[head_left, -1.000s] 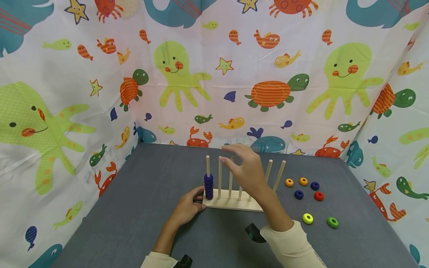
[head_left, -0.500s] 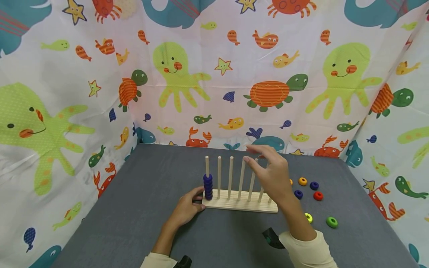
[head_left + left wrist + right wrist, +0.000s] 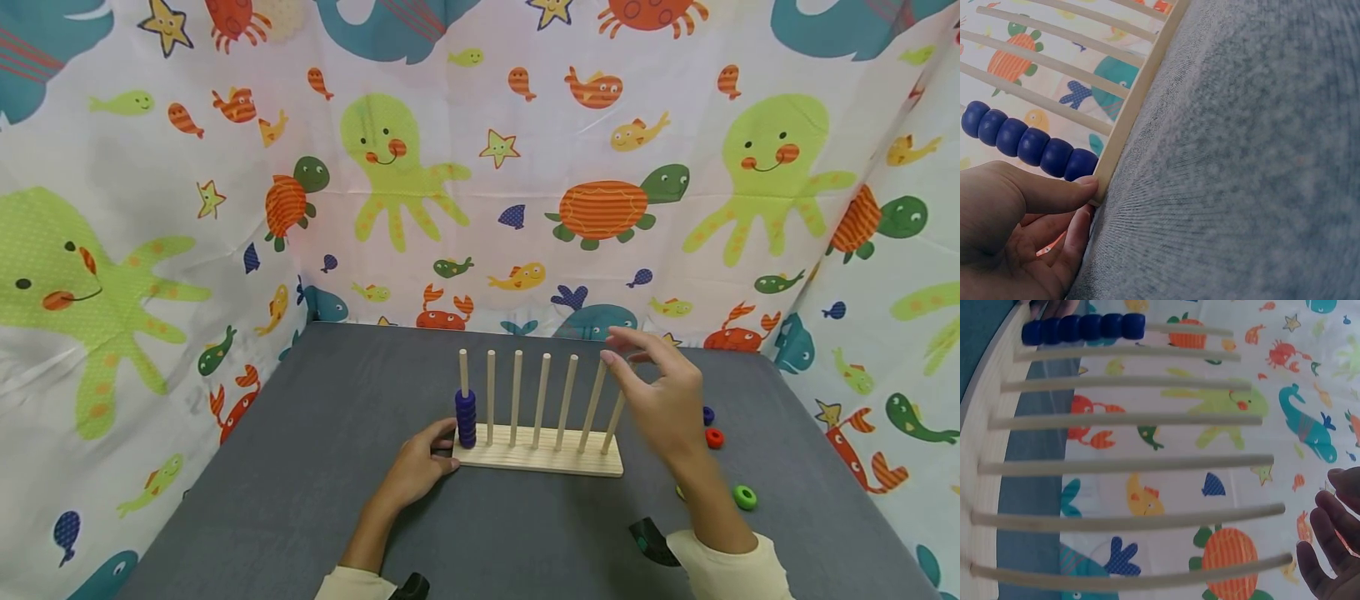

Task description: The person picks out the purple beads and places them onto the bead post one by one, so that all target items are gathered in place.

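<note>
A wooden peg stand [image 3: 537,467] has a flat base and a row of several upright pegs. Dark blue beads [image 3: 466,419] are stacked on its leftmost peg; the other pegs are bare. My left hand [image 3: 417,467] grips the left end of the base, and in the left wrist view its thumb [image 3: 1063,195] presses on the wood beside the lowest bead. Near the tops of the rightmost pegs, my right hand [image 3: 663,408] is raised with fingers loosely bent and nothing between them. In the right wrist view its fingers [image 3: 1329,540] lie just beyond the peg ends.
Loose beads lie to the right on the grey table [image 3: 315,517]: a blue bead [image 3: 708,415], a red bead [image 3: 715,437] and a green bead [image 3: 745,497]. A yellow bead is mostly hidden behind the right forearm. A sea-animal printed curtain [image 3: 450,183] encloses the table's back and sides.
My right hand has moved rightward along the peg tops, from the left-hand pegs to the rightmost ones, and now covers some loose beads. The left hand and the peg stand have stayed put.
</note>
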`<action>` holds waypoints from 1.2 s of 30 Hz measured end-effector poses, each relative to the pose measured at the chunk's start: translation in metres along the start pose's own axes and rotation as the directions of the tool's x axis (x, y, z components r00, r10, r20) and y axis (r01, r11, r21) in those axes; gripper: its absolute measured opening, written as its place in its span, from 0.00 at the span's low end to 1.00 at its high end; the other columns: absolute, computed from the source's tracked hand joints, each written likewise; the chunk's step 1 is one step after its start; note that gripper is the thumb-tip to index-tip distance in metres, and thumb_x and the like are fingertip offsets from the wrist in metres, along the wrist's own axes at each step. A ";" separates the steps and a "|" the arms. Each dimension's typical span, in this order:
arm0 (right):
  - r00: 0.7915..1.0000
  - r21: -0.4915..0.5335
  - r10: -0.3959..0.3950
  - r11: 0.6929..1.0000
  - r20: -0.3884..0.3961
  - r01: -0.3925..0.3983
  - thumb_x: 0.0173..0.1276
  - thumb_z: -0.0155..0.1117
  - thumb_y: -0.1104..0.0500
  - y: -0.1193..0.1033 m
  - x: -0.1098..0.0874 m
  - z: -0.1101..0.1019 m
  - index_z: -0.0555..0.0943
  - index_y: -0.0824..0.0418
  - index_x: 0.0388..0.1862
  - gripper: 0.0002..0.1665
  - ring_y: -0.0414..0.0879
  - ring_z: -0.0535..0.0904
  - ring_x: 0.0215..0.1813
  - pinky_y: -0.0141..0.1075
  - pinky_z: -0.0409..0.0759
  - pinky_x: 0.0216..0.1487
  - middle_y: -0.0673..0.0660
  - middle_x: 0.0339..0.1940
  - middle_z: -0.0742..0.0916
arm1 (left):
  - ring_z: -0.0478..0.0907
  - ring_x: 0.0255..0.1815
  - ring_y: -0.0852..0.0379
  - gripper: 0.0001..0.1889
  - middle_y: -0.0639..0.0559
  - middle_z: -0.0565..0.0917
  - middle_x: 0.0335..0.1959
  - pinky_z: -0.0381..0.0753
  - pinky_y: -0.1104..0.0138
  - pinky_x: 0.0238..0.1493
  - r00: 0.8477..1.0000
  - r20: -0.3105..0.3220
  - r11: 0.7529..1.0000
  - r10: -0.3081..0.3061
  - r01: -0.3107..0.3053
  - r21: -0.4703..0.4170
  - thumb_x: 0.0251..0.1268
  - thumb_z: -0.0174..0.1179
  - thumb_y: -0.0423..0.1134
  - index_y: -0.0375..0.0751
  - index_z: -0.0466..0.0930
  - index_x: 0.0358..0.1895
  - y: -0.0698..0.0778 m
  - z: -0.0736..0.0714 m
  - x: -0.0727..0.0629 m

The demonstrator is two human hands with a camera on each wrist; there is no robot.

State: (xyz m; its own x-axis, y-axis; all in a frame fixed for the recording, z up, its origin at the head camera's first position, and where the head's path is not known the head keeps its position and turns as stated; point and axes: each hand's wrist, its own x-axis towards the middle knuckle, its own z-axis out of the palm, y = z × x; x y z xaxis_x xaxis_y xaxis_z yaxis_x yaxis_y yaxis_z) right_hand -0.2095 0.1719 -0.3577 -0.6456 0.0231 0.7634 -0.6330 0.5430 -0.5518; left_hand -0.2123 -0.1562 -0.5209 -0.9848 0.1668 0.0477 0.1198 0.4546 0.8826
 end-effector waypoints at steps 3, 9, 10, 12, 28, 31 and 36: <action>1.000 -0.020 0.022 1.000 -0.009 -0.022 0.69 0.74 0.68 0.005 -0.003 -0.009 0.87 0.62 0.61 0.21 0.37 0.82 0.51 0.23 0.76 0.56 0.59 0.48 0.92 | 0.82 0.65 0.40 0.35 0.36 0.78 0.72 0.84 0.48 0.60 1.000 -0.001 1.000 -0.005 0.005 -0.001 0.64 0.70 0.26 0.37 0.73 0.76 0.000 0.000 0.000; 0.998 -0.060 0.030 0.998 -0.047 -0.033 0.69 0.73 0.69 0.023 -0.008 -0.023 0.88 0.64 0.59 0.20 0.30 0.80 0.50 0.20 0.76 0.55 0.62 0.48 0.91 | 0.81 0.65 0.39 0.35 0.35 0.77 0.73 0.84 0.48 0.60 1.000 -0.003 1.000 -0.004 0.004 -0.009 0.64 0.70 0.25 0.37 0.73 0.76 0.000 0.000 -0.001; 0.998 -0.066 0.033 0.997 -0.054 -0.036 0.69 0.73 0.70 0.027 -0.008 -0.025 0.88 0.65 0.59 0.19 0.29 0.80 0.49 0.19 0.76 0.54 0.62 0.47 0.91 | 0.81 0.65 0.39 0.35 0.36 0.77 0.73 0.84 0.48 0.60 1.000 -0.003 1.000 -0.007 0.007 -0.009 0.64 0.70 0.25 0.37 0.73 0.76 -0.001 0.000 -0.001; 0.997 -0.074 0.049 0.996 -0.063 -0.054 0.70 0.73 0.69 0.034 -0.010 -0.030 0.88 0.64 0.59 0.19 0.29 0.80 0.48 0.19 0.76 0.53 0.62 0.46 0.91 | 0.81 0.65 0.39 0.35 0.36 0.77 0.73 0.83 0.47 0.60 1.000 -0.004 1.000 -0.006 0.006 -0.008 0.64 0.70 0.25 0.37 0.73 0.76 -0.001 0.000 0.000; 0.968 -0.237 0.248 0.939 -0.035 -0.249 0.74 0.72 0.62 0.089 -0.026 -0.064 0.85 0.62 0.64 0.21 0.25 0.76 0.48 0.14 0.71 0.49 0.62 0.50 0.90 | 0.81 0.66 0.39 0.35 0.36 0.77 0.73 0.83 0.47 0.61 1.000 -0.003 1.000 -0.001 0.001 -0.008 0.64 0.69 0.25 0.37 0.73 0.76 -0.002 0.000 0.000; 0.960 -0.280 0.281 0.920 -0.014 -0.274 0.74 0.72 0.60 0.101 -0.028 -0.069 0.84 0.61 0.65 0.22 0.24 0.75 0.48 0.13 0.70 0.47 0.62 0.52 0.90 | 0.81 0.66 0.39 0.35 0.36 0.77 0.73 0.83 0.47 0.61 1.000 -0.002 1.000 -0.002 0.002 -0.009 0.65 0.69 0.25 0.37 0.73 0.76 -0.002 0.000 0.000; 0.947 -0.369 0.320 0.883 0.024 -0.289 0.74 0.72 0.59 0.126 -0.030 -0.075 0.82 0.64 0.67 0.25 0.42 0.81 0.50 0.17 0.68 0.45 0.65 0.51 0.90 | 0.81 0.66 0.40 0.35 0.37 0.77 0.73 0.83 0.47 0.61 1.000 0.000 1.000 -0.001 0.001 -0.010 0.65 0.69 0.26 0.38 0.73 0.76 -0.002 0.000 0.000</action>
State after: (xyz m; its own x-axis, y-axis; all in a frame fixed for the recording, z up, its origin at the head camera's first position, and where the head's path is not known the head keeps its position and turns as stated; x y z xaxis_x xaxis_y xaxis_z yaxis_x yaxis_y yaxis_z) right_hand -0.2375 0.3025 -0.4248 -0.8242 0.1758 0.5383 -0.2148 0.7825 -0.5845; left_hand -0.2129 -0.1572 -0.5227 -0.9850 0.1660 0.0467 0.1173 0.4463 0.8872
